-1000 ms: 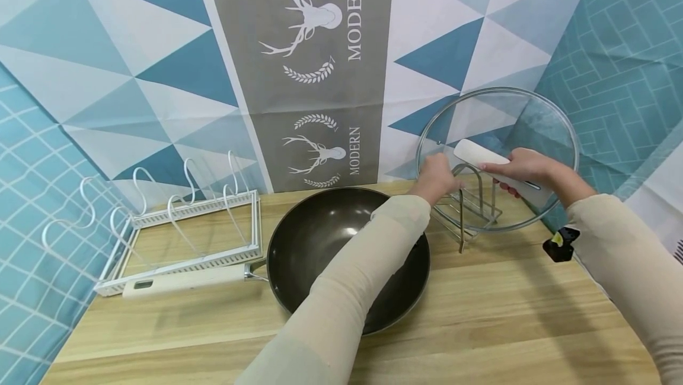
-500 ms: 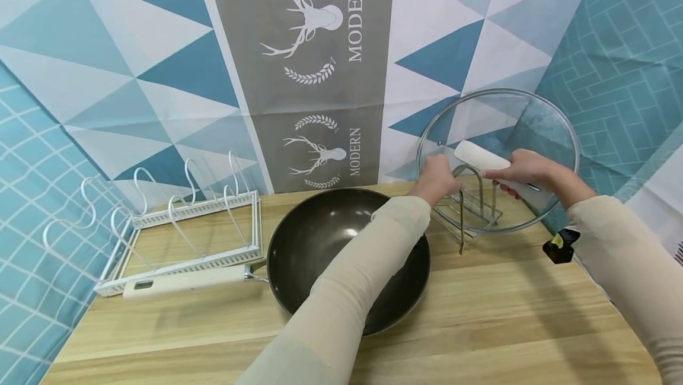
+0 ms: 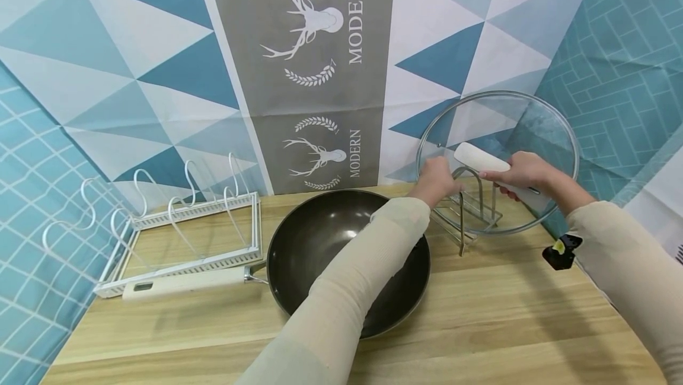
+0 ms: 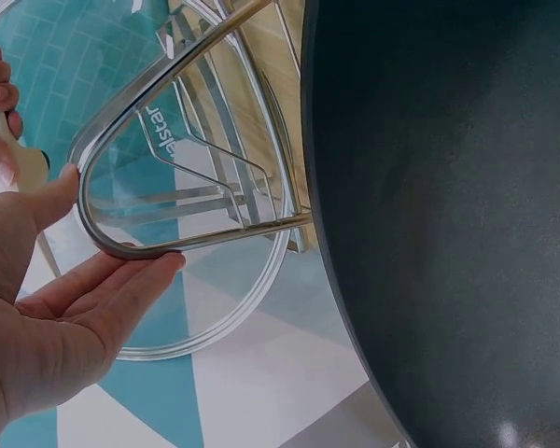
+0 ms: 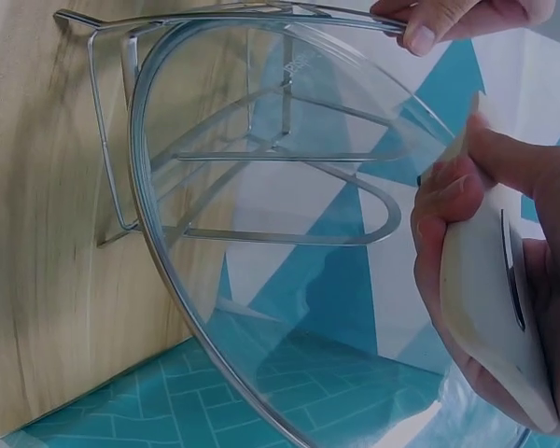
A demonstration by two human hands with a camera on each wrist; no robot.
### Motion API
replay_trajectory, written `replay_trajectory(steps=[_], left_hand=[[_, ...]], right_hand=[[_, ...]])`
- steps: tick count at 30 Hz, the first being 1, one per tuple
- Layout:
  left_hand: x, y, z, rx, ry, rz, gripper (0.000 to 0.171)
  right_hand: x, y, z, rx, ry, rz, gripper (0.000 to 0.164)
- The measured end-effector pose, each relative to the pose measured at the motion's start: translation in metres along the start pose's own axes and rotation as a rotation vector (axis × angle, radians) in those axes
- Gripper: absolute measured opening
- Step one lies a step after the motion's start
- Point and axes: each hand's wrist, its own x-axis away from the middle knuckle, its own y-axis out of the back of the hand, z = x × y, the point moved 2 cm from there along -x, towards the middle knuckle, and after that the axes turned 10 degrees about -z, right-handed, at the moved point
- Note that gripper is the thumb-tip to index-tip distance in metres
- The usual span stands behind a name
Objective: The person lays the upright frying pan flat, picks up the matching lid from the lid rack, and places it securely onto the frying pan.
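My left hand (image 3: 436, 181) pinches the tall end loop of a metal wire lid rack (image 4: 131, 247), with the thumb on one side and the fingers on the other. In my right hand (image 3: 525, 172) is the long white handle (image 5: 499, 308) of a round glass lid (image 3: 539, 121). The lid stands nearly upright, its steel-rimmed lower edge down among the rack's bars. Seen from the right wrist, the fingers and thumb curl around the handle. A dark wok (image 3: 315, 242) lies just left of the rack, partly covered by my left sleeve.
The wok's cream handle (image 3: 187, 282) points left, along the front of a white rack (image 3: 178, 269) with several curved wire dividers. A patterned wall covering (image 3: 320, 94) rises behind the wooden table (image 3: 496, 320). A small black object (image 3: 561, 252) hangs at my right cuff.
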Motion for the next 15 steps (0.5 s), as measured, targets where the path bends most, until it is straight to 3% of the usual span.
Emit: replay_trajectory(steps=[6,15], left_hand=[[0.0038,-0.0010,0.0049,0.012,-0.040,-0.001,0.038],[0.0052,-0.0026,0.0077,-0.076,-0.113,0.009,0.032]], right_hand=[[0.0021,-0.0001,-0.0009,0.041,0.001,-0.024,0.056],[0.0053,0.0043,0.0057,0.092,0.030,-0.067,0.058]])
